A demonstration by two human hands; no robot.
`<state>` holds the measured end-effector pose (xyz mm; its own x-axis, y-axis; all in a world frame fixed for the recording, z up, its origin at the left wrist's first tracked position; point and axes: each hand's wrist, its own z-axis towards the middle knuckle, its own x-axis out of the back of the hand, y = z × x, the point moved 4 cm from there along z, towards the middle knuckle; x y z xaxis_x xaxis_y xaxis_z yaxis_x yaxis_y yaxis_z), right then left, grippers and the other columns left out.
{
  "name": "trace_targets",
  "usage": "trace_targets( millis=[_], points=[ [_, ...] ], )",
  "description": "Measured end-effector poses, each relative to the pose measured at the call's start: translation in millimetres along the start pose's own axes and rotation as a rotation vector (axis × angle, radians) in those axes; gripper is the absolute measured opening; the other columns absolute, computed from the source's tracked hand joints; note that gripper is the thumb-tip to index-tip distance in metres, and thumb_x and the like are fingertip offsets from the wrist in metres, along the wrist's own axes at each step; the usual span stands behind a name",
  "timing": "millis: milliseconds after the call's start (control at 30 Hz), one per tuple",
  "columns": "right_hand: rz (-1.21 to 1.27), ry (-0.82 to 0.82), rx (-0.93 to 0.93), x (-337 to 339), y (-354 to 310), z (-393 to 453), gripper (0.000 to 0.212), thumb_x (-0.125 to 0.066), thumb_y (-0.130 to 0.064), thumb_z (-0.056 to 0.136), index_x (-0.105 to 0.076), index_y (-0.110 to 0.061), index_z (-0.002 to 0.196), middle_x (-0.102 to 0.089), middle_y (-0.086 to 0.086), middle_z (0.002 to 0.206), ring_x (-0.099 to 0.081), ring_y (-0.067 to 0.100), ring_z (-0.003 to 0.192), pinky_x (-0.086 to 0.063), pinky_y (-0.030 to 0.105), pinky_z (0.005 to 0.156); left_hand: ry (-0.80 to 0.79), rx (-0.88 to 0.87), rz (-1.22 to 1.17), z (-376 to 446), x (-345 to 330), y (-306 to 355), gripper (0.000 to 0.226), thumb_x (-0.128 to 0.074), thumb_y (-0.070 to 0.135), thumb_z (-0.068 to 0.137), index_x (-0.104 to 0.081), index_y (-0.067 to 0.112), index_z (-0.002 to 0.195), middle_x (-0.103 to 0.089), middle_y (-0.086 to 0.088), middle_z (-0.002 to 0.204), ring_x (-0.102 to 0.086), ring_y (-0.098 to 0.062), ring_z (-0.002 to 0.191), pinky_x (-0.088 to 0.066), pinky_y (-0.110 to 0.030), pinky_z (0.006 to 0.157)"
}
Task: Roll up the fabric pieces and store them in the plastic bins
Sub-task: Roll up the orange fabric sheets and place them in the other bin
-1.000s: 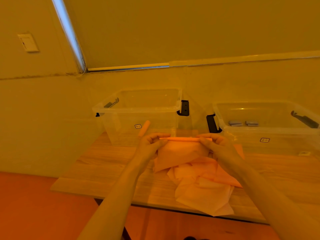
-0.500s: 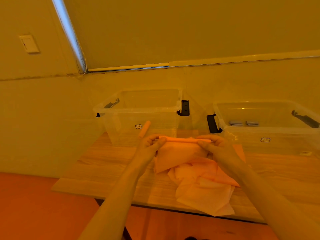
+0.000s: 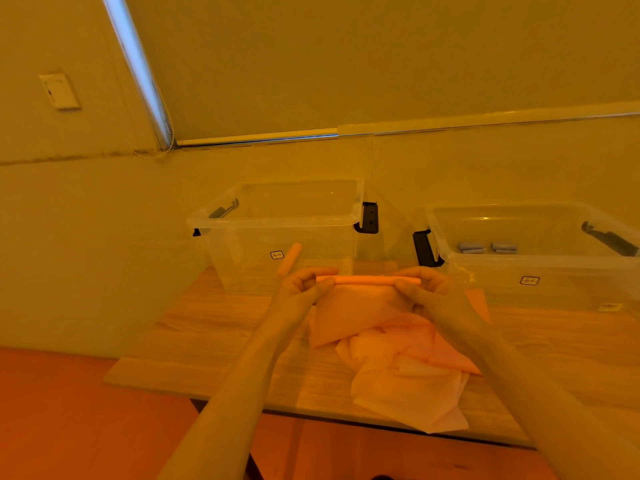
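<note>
An orange fabric piece (image 3: 349,308) is held up above the worktop (image 3: 221,327), its top edge wound into a thin, tight roll (image 3: 369,280) and the unrolled remainder hanging down toward the table. The left hand (image 3: 300,287) pinches one end of the roll between thumb and curled fingers, and the right hand (image 3: 427,289) pinches the other end the same way; gripping both ends seems meant to keep the roll straight and even as the sheet is wound in. Only a small part of the sheet appears taken up, so the rolling looks to be at an early stage.

Below the hands, a loose heap of pale fabric pieces (image 3: 408,379) lies crumpled near the worktop's front edge, apparently waiting its turn and within easy reach. A finished orange roll (image 3: 289,259) shows at the front wall of the left plastic bin (image 3: 277,223), a clear tub standing just behind the hands; whether it sits inside or leans outside is hard to tell. The right plastic bin (image 3: 540,263), beside it, holds two grey rolls (image 3: 486,247), suggesting the colours are being kept apart.
</note>
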<state>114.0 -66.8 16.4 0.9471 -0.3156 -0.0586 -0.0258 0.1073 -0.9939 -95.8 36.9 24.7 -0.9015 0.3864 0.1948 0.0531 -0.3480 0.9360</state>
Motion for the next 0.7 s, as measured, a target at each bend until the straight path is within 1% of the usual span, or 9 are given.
trace_targets(
  millis=[67,133,200,233,267,333,467,633,700],
  points=[
    [-0.045,-0.002,0.010,-0.8,0.1,-0.8,0.012,-0.061,-0.020,0.089,-0.068,-0.017,0.098,-0.065,0.006,0.104,-0.062,0.021,0.095,-0.055,0.034,0.076,-0.028,-0.012,0.027,1.2,-1.4,-2.0,0.037,-0.075,0.050,0.070,-0.072,0.034,0.104,-0.009,0.015,0.158,-0.025,0.004,0.136,-0.043,-0.037,0.104],
    [-0.046,0.009,0.008,0.1,0.8,-0.9,0.012,-0.062,-0.020,0.089,-0.068,-0.018,0.099,-0.064,0.006,0.105,-0.061,0.022,0.096,-0.055,0.033,0.075,-0.040,-0.020,0.018,-0.5,-2.9,-0.8,0.024,-0.072,0.034,0.080,-0.073,0.025,0.103,-0.015,0.014,0.157,-0.037,0.023,0.117,-0.047,-0.034,0.099],
    [-0.041,0.012,0.007,1.1,0.6,-0.8,0.014,-0.062,-0.017,0.089,-0.068,-0.018,0.101,-0.065,0.007,0.108,-0.062,0.024,0.099,-0.056,0.036,0.078,-0.035,-0.011,0.016,0.8,-4.3,-3.8,0.015,-0.066,0.019,0.087,-0.072,0.016,0.100,-0.033,0.025,0.145,-0.046,0.030,0.094,-0.050,-0.044,0.095],
    [-0.027,0.005,0.004,0.7,-0.2,-1.3,0.016,-0.062,-0.015,0.089,-0.068,-0.019,0.103,-0.065,0.007,0.109,-0.063,0.025,0.099,-0.057,0.037,0.079,-0.029,-0.025,0.029,1.8,-4.2,-5.6,0.014,-0.066,0.022,0.087,-0.072,0.017,0.099,-0.037,0.027,0.143,-0.045,0.029,0.099,-0.048,-0.049,0.097],
    [-0.004,-0.003,-0.002,0.3,-0.2,-1.0,0.019,-0.061,-0.014,0.089,-0.067,-0.019,0.106,-0.065,0.007,0.110,-0.064,0.025,0.100,-0.057,0.038,0.079,-0.015,-0.048,0.053,2.6,-3.5,-6.0,0.017,-0.068,0.032,0.084,-0.073,0.022,0.097,-0.032,0.023,0.149,-0.039,0.022,0.116,-0.045,-0.049,0.100],
    [0.052,-0.002,-0.015,-0.9,-1.7,-1.4,0.024,-0.061,-0.013,0.089,-0.065,-0.019,0.111,-0.067,0.006,0.108,-0.066,0.022,0.097,-0.058,0.035,0.075,0.011,-0.056,0.098,5.1,-1.0,-9.1,0.033,-0.069,0.057,0.070,-0.072,0.035,0.095,-0.012,0.018,0.157,-0.018,-0.001,0.141,-0.037,-0.049,0.107],
    [0.025,0.046,-0.020,0.0,-7.7,-1.9,0.013,-0.062,-0.018,0.089,-0.067,-0.022,0.100,-0.070,0.002,0.097,-0.066,0.021,0.093,-0.055,0.029,0.068,0.003,-0.006,0.050,8.1,0.5,-12.8,0.056,-0.071,0.073,0.054,-0.072,0.040,0.099,-0.009,0.020,0.157,-0.011,-0.013,0.145,-0.037,-0.055,0.106],
    [0.023,0.061,-0.024,2.0,-14.6,-1.5,0.014,-0.064,-0.015,0.087,-0.069,-0.023,0.098,-0.066,0.005,0.105,-0.062,0.024,0.098,-0.056,0.044,0.083,-0.009,0.027,0.014,12.9,0.5,-6.9,0.052,-0.075,0.063,0.054,-0.073,0.039,0.100,-0.009,0.012,0.158,-0.016,-0.019,0.144,-0.045,-0.052,0.100],
    [0.038,0.081,-0.008,3.0,-19.6,-2.7,0.011,-0.065,-0.018,0.087,-0.070,-0.022,0.095,-0.065,0.005,0.103,-0.061,0.023,0.097,-0.056,0.043,0.082,-0.019,0.041,0.006,13.4,-0.7,-3.2,0.049,-0.074,0.059,0.055,-0.073,0.040,0.100,-0.008,0.008,0.159,-0.017,-0.021,0.144,-0.046,-0.052,0.099]
  ],
)
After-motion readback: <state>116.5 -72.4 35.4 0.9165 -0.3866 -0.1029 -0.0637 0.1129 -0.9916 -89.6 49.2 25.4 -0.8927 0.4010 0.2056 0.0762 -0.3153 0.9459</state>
